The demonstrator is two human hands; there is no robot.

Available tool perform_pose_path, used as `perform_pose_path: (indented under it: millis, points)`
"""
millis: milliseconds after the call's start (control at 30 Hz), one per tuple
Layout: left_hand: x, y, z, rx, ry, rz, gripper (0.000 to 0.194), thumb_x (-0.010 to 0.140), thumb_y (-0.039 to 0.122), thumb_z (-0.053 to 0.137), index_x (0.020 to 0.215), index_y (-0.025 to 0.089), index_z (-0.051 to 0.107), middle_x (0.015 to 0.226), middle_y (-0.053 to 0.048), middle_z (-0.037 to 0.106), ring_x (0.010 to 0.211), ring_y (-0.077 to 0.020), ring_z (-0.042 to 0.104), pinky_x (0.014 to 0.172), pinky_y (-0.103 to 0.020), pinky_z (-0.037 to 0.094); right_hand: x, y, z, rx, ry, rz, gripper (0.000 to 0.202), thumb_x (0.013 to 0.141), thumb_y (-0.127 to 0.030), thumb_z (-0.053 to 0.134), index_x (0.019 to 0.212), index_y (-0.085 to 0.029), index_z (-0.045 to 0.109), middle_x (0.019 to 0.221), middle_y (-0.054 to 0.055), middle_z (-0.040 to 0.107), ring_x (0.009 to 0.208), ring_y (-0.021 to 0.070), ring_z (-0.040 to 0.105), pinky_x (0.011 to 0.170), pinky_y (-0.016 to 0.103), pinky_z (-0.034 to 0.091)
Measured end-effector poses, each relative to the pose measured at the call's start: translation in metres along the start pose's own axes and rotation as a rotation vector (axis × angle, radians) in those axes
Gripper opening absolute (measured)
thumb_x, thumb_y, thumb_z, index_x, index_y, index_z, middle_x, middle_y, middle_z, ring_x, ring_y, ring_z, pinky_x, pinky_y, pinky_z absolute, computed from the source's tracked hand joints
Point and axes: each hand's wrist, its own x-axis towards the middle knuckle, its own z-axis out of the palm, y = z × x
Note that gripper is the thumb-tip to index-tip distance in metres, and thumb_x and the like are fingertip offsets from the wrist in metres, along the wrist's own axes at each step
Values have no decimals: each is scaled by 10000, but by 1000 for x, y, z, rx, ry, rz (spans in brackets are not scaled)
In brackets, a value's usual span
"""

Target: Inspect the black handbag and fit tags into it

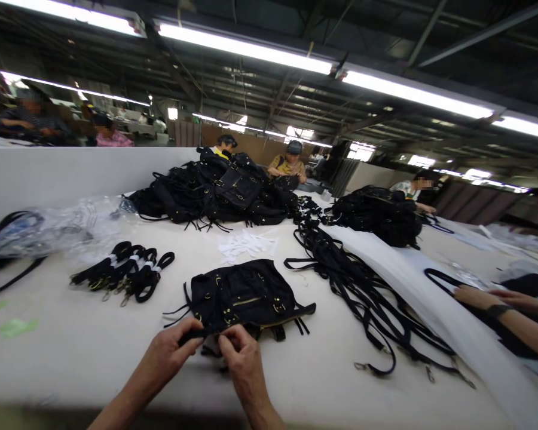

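A black bag [246, 292] with gold-coloured buckles and a short zip lies flat on the table in front of me. My left hand [179, 346] pinches the bag's near left edge between thumb and fingers. Close beside it, my right hand [242, 352] has its fingers closed on the same near edge. What exactly sits between the right fingertips is partly hidden. Thin black cords hang out at both sides of the bag. Left of it lie several bundled black straps [134, 269] with white bands and metal clips.
Black bags [233, 191] are heaped at the back, with another pile [376, 212] further right. Loose straps [354, 286] trail beside a long white sheet [412, 292]. White tags [244, 245] and clear plastic bags [67, 230] lie around. A co-worker's hands [484, 297] are at the right.
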Motion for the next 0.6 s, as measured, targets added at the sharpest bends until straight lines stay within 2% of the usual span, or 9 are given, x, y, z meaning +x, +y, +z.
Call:
perform_pose_path:
  millis: [100,200,300,433,533,600]
  points:
    - [-3,-2,4,68,11,15,180,885,401,533,960,260,617,842,32,678,785,-175,632,742,-247,461,-2,1,-6,-113,-13,-47,113,833,-284,594,785,-197,647,685,-13,675,642,134,617,611,217,421]
    - [-6,-10,9,101,1,20,205,884,443,528,956,280,628,840,43,692,778,-168,651,739,-229,484,-5,8,-16,-448,41,-219,67,822,-260,613,789,-223,657,735,-15,700,699,140,639,649,227,391]
    - [-8,-21,6,163,39,12,211,863,464,544,965,304,638,844,62,707,758,-160,669,728,-212,501,-5,19,-39,-758,144,-328,87,850,-242,581,797,-232,649,756,-4,706,744,152,647,657,243,360]
    - [-11,-40,-2,221,75,-12,224,844,496,557,970,332,641,812,87,717,718,-153,680,699,-193,516,-5,35,-78,-900,262,-244,115,888,-239,553,824,-234,648,759,-3,706,726,133,645,641,237,341]
    - [-19,-55,-4,226,14,-26,226,832,517,555,961,363,656,876,103,736,774,-155,703,721,-188,533,-6,42,-93,-861,222,-186,110,893,-259,559,834,-248,652,777,-14,717,728,122,652,643,223,348]
    - [-28,-57,-5,223,-28,-51,229,822,521,548,965,392,672,925,111,751,844,-168,718,737,-197,552,-7,46,-96,-827,194,-163,110,884,-261,558,831,-253,654,777,-15,719,723,125,656,643,218,358]
